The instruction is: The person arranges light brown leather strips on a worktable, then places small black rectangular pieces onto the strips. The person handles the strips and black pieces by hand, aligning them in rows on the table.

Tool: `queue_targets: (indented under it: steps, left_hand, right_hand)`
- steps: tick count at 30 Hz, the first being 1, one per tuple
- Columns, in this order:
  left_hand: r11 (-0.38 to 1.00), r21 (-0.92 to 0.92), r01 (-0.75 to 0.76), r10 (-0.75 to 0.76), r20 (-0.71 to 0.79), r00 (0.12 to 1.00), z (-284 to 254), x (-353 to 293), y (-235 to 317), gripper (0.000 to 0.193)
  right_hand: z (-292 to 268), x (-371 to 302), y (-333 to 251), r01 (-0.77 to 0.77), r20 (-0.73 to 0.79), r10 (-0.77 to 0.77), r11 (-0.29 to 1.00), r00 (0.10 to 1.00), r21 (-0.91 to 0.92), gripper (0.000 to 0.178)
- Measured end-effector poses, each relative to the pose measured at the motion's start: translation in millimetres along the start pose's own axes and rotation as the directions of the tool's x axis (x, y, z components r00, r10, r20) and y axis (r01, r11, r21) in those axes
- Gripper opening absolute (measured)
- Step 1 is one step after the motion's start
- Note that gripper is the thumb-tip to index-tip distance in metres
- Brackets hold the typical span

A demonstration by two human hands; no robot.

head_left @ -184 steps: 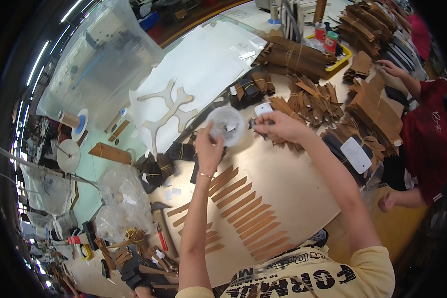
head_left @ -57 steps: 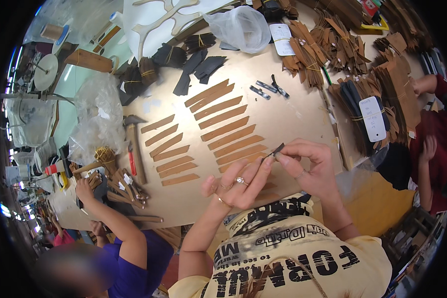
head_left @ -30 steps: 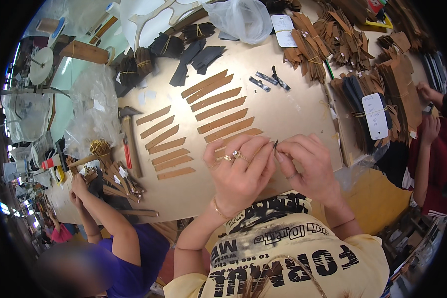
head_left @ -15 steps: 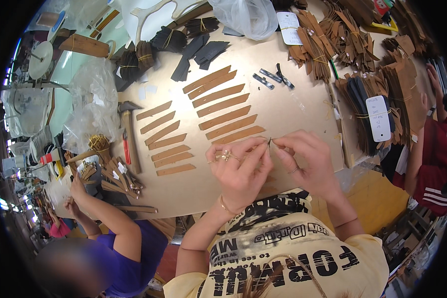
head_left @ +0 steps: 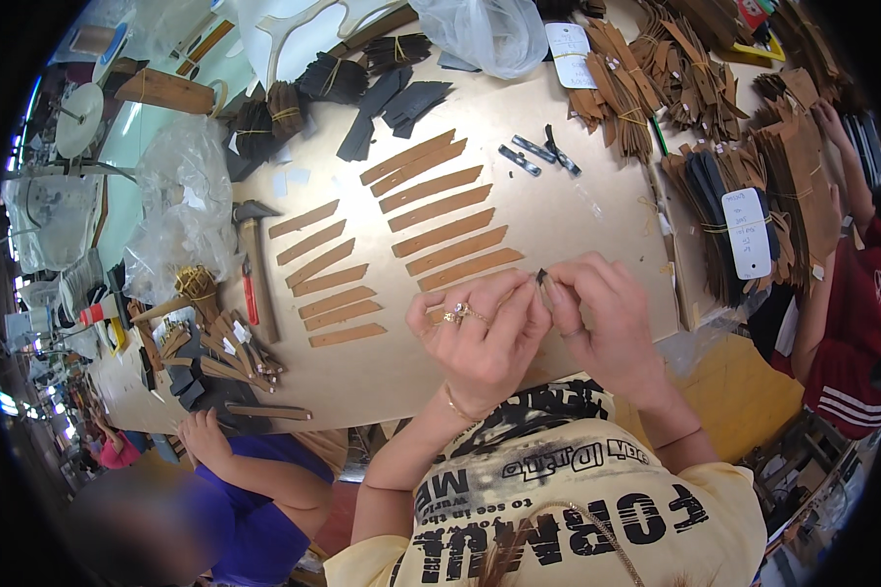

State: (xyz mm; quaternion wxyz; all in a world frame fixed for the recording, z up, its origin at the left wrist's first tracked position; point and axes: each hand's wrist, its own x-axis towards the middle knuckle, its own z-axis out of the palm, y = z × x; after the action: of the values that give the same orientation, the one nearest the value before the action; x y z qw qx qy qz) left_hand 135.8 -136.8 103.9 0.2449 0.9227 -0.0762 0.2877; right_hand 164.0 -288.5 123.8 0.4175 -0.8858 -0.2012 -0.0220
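The black piece (head_left: 541,277) sits right at the fingertips, where the left hand (head_left: 489,338) and the right hand (head_left: 602,315) meet above the near part of the table (head_left: 607,225). Only a small dark tip of it shows, rising between the two hands; the rest is hidden by the fingers, so its full shape cannot be told. Both hands are closed down to a fine pinch, thumb against forefinger, with hardly any gap left between the tips. The left hand has the piece from its left side and the right hand from its right side, the two grips almost touching. The other fingers of the left hand are curled, with rings (head_left: 457,313) on them.

The last strips of the right-hand column of brown strips (head_left: 440,206) run in under the left hand. A shorter column of brown strips lies to the left, well apart from both hands. Beyond the hands, three dark clips (head_left: 519,160) lie close together on the bare table, and farther off are loose black strips (head_left: 416,108) and a cloudy plastic bag (head_left: 494,39). A hammer (head_left: 261,293) lies left of the strips with a red tool (head_left: 249,295) just beside its handle. To the right stands a tied bundle with a white card (head_left: 751,235). At the lower left, a co-worker's hand (head_left: 206,437) rests at the table edge.
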Motion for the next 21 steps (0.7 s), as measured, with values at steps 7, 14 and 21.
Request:
queue_targets:
  steps: [7,14,21]
  left_hand:
    - [0.918,-0.303,0.256,-0.254,0.046,0.966,3.3,-6.3,1.8,0.013]
    - [0.451,-0.548,0.704,-0.466,0.529,0.71,4.1,-16.7,-2.2,0.008]
    - [0.46,-0.518,0.721,-0.453,0.562,0.692,1.5,-24.4,-24.4,0.013]
  right_hand:
    - [1.4,-0.1,-0.7,-0.061,0.067,0.055,0.994,0.996,0.088,0.008]
    - [-15.9,-28.5,27.9,-0.279,-0.045,0.288,0.948,0.956,0.153,0.011]
    - [-84.1,-159.0,153.9,-0.3,-0.838,0.527,0.83,0.143,0.471,0.017]
